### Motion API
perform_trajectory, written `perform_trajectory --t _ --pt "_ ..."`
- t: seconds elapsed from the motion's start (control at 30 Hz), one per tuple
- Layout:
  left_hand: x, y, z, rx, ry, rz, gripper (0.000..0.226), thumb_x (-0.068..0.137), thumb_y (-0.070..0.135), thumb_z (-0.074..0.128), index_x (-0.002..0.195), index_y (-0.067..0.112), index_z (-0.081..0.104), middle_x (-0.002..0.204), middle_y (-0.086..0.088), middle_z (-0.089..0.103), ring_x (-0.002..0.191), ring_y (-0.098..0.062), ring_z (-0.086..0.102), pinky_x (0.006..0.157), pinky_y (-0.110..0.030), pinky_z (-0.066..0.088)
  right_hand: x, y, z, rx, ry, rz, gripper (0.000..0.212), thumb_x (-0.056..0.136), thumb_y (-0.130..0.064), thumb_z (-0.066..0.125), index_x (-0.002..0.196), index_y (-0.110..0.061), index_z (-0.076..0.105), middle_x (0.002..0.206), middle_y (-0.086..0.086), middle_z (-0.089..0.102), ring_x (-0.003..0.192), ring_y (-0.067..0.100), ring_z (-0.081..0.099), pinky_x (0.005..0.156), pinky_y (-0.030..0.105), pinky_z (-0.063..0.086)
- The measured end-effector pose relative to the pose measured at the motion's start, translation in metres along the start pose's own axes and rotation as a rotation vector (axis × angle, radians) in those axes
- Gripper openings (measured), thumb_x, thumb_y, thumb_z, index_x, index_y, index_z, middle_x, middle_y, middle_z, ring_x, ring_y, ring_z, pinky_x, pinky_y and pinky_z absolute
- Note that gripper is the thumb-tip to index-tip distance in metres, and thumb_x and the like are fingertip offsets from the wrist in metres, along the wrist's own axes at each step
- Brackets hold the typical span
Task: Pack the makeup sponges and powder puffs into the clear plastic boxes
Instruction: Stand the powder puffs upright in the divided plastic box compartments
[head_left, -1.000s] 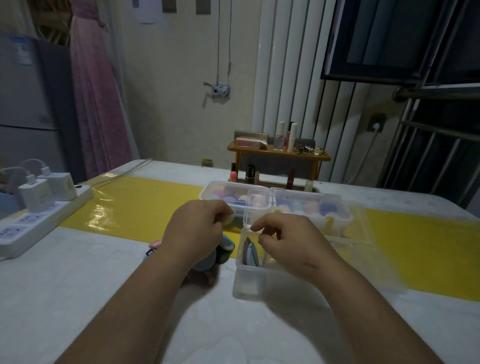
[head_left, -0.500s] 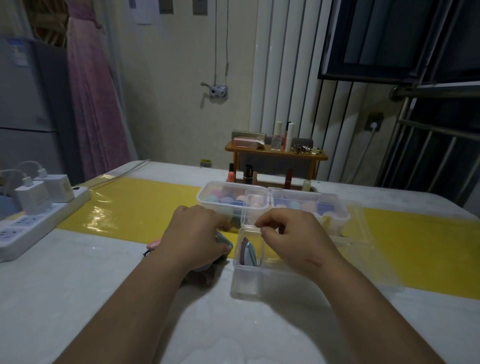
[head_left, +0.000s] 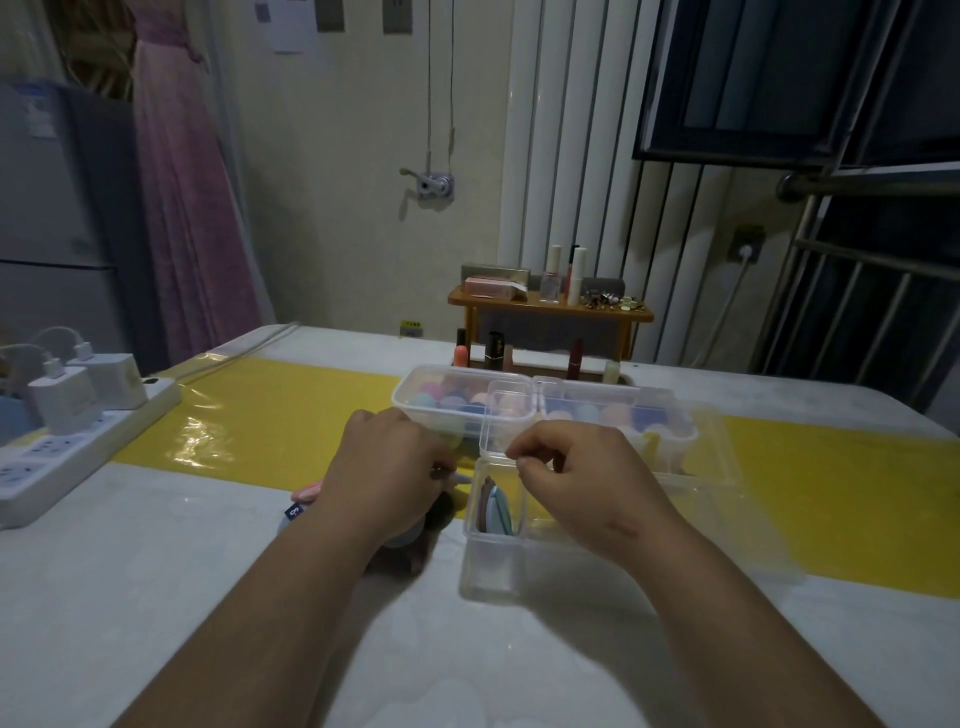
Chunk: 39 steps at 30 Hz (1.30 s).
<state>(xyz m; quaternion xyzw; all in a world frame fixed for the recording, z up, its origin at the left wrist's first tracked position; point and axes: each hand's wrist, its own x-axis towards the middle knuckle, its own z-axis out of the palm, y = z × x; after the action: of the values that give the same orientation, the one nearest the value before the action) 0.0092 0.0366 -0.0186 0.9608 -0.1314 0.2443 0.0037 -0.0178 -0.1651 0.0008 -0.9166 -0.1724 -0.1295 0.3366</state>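
Observation:
A near clear box (head_left: 493, 566) stands open on the white table, with brown and teal powder puffs (head_left: 496, 512) upright in its left end. My right hand (head_left: 587, 483) hovers over it, fingers curled, thumb and forefinger pinching at its far rim. My left hand (head_left: 387, 478) lies curled over a small pile of puffs (head_left: 306, 493) left of the box and grips a thin pale puff (head_left: 460, 476) that pokes out by its fingertips. Two more clear boxes (head_left: 415, 410) (head_left: 680, 441) behind hold several coloured sponges.
A white power strip (head_left: 78, 447) with chargers lies at the left table edge. A yellow runner (head_left: 291, 415) crosses the table. The near box's clear lid (head_left: 737, 530) lies open to the right. Lipsticks and a small wooden shelf (head_left: 550, 312) stand behind the boxes.
My left hand has dropped from beside the far-left box down onto the puff pile. My right hand has kept its pinch over the near box.

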Motion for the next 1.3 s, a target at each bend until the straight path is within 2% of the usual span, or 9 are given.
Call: perform_trajectory --t 0.13,0.23,0.33,0.53,0.63,0.73,0.87,1.17,1.3 --pt "0.001 0.000 -0.005 -0.049 0.098 0.028 0.022 0.089 0.051 0.060 0.101 0.039 0.075 0.096 0.011 0.070 0.098 -0.019 0.053 0.071 -0.033 0.023 0.000 -0.001 0.000 -0.002 -0.004 0.000 0.021 0.094 -0.025 0.057 0.105 -0.032 0.072 0.097 -0.016 0.067 0.085 0.002 0.058 0.081 0.026 0.053" --pt "0.002 -0.004 -0.002 -0.111 0.226 0.056 0.017 0.081 0.045 0.070 0.080 0.032 0.079 0.075 0.005 0.071 0.075 -0.026 0.057 0.063 -0.034 0.033 0.000 -0.002 0.000 -0.004 0.002 -0.001 0.021 0.094 -0.023 0.057 0.105 -0.032 0.073 0.097 -0.017 0.067 0.086 0.000 0.058 0.083 0.026 0.053" --pt "0.003 -0.004 -0.001 -0.155 0.290 0.016 0.023 0.075 0.041 0.063 0.071 0.025 0.078 0.062 0.002 0.067 0.062 -0.027 0.053 0.055 -0.035 0.042 -0.001 -0.002 -0.001 0.004 0.011 0.000 0.021 0.095 -0.023 0.057 0.106 -0.032 0.072 0.098 -0.016 0.067 0.086 0.001 0.058 0.084 0.027 0.053" --pt "0.000 -0.001 -0.005 -0.386 0.349 -0.159 0.015 0.088 0.027 0.070 0.099 0.021 0.078 0.081 -0.004 0.073 0.076 -0.020 0.047 0.066 -0.031 0.030 -0.001 -0.002 0.000 0.020 0.029 0.014 0.021 0.097 -0.024 0.056 0.110 -0.032 0.070 0.104 -0.012 0.065 0.088 0.003 0.059 0.085 0.029 0.055" --pt "0.000 0.000 -0.005 -0.499 0.353 -0.252 0.020 0.089 0.029 0.068 0.107 0.021 0.075 0.089 0.000 0.072 0.085 -0.018 0.055 0.069 -0.031 0.038 -0.001 -0.001 0.001 0.030 0.030 0.014 0.022 0.098 -0.025 0.055 0.115 -0.034 0.066 0.104 -0.014 0.063 0.087 0.003 0.058 0.084 0.028 0.055" --pt "0.000 0.003 -0.006 -0.653 0.333 -0.325 0.013 0.088 0.030 0.070 0.101 0.025 0.071 0.086 0.006 0.069 0.084 -0.013 0.060 0.066 -0.027 0.046 -0.001 -0.001 0.000 0.055 0.022 0.008 0.025 0.099 -0.024 0.054 0.119 -0.037 0.062 0.107 -0.017 0.062 0.088 0.001 0.057 0.083 0.025 0.053" --pt "-0.001 0.006 -0.007 -0.794 0.310 -0.364 0.012 0.086 0.024 0.072 0.081 0.031 0.064 0.079 0.014 0.065 0.079 -0.007 0.061 0.060 -0.014 0.037 0.001 -0.001 0.000 0.120 0.011 0.010 0.027 0.099 -0.024 0.054 0.118 -0.041 0.063 0.112 -0.020 0.062 0.090 -0.003 0.057 0.082 0.020 0.050" --pt "-0.001 0.012 -0.004 -0.781 0.288 -0.273 0.010 0.084 0.023 0.075 0.078 0.028 0.068 0.077 0.009 0.069 0.075 -0.013 0.063 0.067 -0.032 0.050 0.002 -0.002 0.000 0.185 0.026 -0.019 0.021 0.096 -0.024 0.060 0.108 -0.036 0.073 0.098 -0.025 0.064 0.089 -0.013 0.054 0.067 0.006 0.044" --pt "-0.002 0.012 -0.005 -0.813 0.295 -0.217 0.009 0.085 0.022 0.074 0.081 0.028 0.069 0.079 0.010 0.069 0.076 -0.009 0.063 0.068 -0.030 0.052 0.000 -0.006 -0.001 0.292 0.032 -0.047 0.021 0.095 -0.021 0.062 0.104 -0.038 0.071 0.099 -0.020 0.067 0.090 -0.006 0.059 0.078 0.014 0.051"
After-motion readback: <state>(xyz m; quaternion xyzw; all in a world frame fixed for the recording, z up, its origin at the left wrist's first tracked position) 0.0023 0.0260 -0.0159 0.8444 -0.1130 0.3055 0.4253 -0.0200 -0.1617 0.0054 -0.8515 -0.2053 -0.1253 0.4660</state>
